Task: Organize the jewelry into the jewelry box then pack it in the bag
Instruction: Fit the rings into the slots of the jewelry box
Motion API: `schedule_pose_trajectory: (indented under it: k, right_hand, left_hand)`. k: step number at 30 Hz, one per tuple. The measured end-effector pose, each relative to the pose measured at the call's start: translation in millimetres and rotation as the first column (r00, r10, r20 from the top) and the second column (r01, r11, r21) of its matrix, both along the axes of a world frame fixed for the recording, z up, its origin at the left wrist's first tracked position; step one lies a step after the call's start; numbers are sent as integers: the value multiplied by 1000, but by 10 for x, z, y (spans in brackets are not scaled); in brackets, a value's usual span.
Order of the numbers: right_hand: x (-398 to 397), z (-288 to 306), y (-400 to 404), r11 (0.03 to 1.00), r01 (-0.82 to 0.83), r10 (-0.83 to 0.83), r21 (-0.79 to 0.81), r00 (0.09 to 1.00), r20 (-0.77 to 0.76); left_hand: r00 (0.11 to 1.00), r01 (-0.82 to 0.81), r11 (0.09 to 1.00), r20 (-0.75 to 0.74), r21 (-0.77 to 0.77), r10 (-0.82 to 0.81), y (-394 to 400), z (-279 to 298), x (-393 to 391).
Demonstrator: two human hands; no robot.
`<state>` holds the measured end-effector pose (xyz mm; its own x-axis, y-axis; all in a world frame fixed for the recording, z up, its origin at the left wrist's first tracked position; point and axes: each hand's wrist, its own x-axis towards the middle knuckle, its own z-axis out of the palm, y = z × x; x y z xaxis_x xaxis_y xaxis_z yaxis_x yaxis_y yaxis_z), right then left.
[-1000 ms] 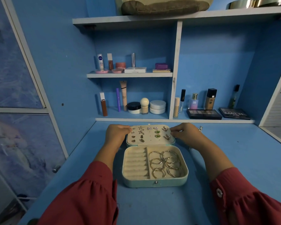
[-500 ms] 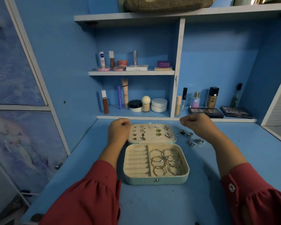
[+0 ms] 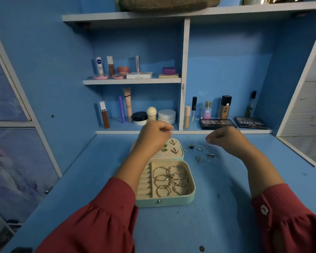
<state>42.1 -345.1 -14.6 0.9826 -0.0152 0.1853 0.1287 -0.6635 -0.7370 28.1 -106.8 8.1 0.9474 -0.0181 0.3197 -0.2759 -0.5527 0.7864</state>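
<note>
Both hands hover curled: left hand (image 3: 154, 135) over the jewelry box (image 3: 165, 180) lid, right hand (image 3: 224, 137) above the loose rings (image 3: 199, 152); can't tell if either pinches anything. Seat rings one per slot; don't snag the hoops (image 3: 169, 180).

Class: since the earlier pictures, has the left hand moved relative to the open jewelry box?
Yes. The left hand has lifted from the jewelry box lid's left edge and now hovers over the lid.
</note>
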Motion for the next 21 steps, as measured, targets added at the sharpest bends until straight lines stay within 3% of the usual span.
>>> schedule_pose_trajectory:
  k: [4,9,14,21]
  right_hand:
    - [-94,22,-140,998,-38,32,-41,990,-138]
    - [-169,6,-214,992,-110,90,-66,965,-248]
    - [-143,-9,-203,981,-166,138,-103,961,-241]
    - [-126,-39,-160,974,-175,135,-144,959,-250]
  left_hand:
    - [991,99,984,-106,145,-84,-310,-44,108]
    - [973,160,910,-219,383,-78,-615,-195,226]
    - [983,168,818,-159,551,-95,-781,-231,275]
    - [986,166,743,-126,649,-110,-899,-299,370]
